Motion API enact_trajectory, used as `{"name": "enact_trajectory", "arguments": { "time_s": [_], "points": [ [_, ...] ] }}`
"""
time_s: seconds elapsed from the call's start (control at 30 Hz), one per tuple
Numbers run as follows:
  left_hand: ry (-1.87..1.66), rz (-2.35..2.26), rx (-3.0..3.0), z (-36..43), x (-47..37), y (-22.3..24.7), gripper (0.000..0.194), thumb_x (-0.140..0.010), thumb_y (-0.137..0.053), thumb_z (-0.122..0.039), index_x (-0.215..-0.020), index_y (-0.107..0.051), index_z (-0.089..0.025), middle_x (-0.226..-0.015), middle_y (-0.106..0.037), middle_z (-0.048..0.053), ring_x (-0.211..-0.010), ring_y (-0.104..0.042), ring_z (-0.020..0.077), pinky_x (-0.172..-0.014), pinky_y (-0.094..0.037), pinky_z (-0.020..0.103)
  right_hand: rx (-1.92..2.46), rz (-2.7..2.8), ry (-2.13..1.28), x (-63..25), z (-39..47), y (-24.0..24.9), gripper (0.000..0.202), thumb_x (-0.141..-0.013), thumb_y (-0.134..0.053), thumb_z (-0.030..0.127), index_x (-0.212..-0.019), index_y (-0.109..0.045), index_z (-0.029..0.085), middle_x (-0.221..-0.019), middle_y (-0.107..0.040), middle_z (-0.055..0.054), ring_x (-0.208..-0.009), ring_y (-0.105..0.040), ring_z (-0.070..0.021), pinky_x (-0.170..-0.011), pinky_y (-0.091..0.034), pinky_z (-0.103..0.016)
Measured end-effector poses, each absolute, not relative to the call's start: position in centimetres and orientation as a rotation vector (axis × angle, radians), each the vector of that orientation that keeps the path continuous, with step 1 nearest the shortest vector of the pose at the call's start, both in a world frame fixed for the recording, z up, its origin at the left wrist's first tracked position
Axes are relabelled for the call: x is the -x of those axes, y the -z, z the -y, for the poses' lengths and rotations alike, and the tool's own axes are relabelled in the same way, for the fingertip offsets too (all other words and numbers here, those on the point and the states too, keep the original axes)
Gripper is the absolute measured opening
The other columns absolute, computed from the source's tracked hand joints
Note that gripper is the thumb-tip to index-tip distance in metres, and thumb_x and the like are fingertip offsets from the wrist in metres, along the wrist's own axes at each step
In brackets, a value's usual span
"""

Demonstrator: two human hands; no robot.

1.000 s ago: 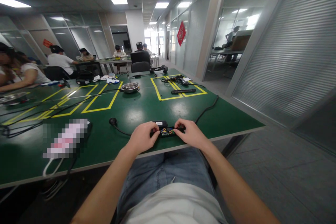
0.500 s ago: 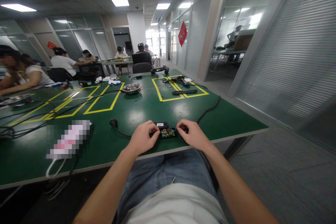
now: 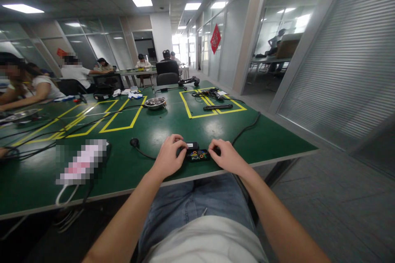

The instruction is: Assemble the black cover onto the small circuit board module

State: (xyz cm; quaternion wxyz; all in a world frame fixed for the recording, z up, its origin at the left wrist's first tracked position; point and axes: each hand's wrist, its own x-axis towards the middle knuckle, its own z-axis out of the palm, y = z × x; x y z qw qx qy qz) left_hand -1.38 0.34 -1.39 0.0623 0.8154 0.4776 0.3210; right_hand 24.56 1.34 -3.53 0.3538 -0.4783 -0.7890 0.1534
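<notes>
An open black power adapter case (image 3: pixel 199 156) lies near the table's front edge, its circuit board with coils and colored wires showing. Just behind it is the black case cover (image 3: pixel 193 145) with a white label. My left hand (image 3: pixel 169 155) is closed at the left end of the cover, thumb and forefinger meeting there. On the other side, my right hand (image 3: pixel 227 155) pinches the black cable at the case's right end; the fingers partly hide it. A second cord with a black plug (image 3: pixel 134 143) runs out from under my left hand.
The green table (image 3: pixel 173 127) carries a metal bowl (image 3: pixel 155 103), a black bar (image 3: pixel 217 107) and tangled cables (image 3: pixel 212 93) within yellow tape outlines. A blurred pink-and-white object (image 3: pixel 84 160) lies at left. Co-workers sit at the left and far back.
My left hand has shifted slightly up, its forefinger now at the cover's end rather than beside the circuit board. My right hand stays nearly in place.
</notes>
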Motion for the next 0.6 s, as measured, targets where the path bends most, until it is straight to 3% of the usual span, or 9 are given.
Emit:
{"name": "enact_trajectory", "arguments": {
  "time_s": [0.13,0.33,0.5,0.6],
  "points": [
    [-0.859,-1.579,-2.362,-1.4,1.2,1.8,0.031,-0.101,-0.062,-0.02,-0.124,-0.082,-0.027,-0.142,-0.074,0.011,-0.135,-0.066,0.0332,-0.117,-0.051,0.054,1.234,2.04,-0.414,-24.6,-1.5,3.6,0.012,-0.091,-0.065,0.016,-0.08,-0.067,0.023,-0.082,-0.074,-0.001,-0.083,-0.067,-0.0219,-0.085,-0.042,-0.034],
    [-0.87,-1.641,-2.268,-1.6,1.1,1.8,0.024,-0.1,-0.072,-0.027,-0.12,-0.084,-0.025,-0.121,-0.084,0.009,-0.119,-0.074,0.032,-0.109,-0.056,0.049,1.231,2.041,-0.409,-24.6,-1.5,3.7,0.012,-0.091,-0.064,0.017,-0.081,-0.067,0.023,-0.083,-0.075,-0.002,-0.084,-0.068,-0.022,-0.085,-0.043,-0.035],
    [-1.08,-1.356,-2.431,-0.5,1.2,1.7,0.029,-0.106,-0.066,-0.03,-0.131,-0.079,-0.024,-0.125,-0.08,0.01,-0.118,-0.07,0.0279,-0.108,-0.056,0.045,1.221,2.036,-0.408,-24.7,-1.5,3.8,0.011,-0.091,-0.064,0.019,-0.082,-0.067,0.023,-0.082,-0.074,-0.002,-0.082,-0.068,-0.0215,-0.083,-0.043,-0.035],
    [-0.98,-1.139,-2.575,0.1,1.1,1.5,0.03,-0.109,-0.063,-0.033,-0.133,-0.079,-0.026,-0.124,-0.079,0.01,-0.114,-0.069,0.0265,-0.104,-0.057,0.044,1.212,2.019,-0.416,-24.8,-1.6,3.9,0.01,-0.093,-0.063,0.02,-0.083,-0.065,0.023,-0.081,-0.073,-0.001,-0.08,-0.067,-0.0208,-0.082,-0.043,-0.034]
  ]
}}
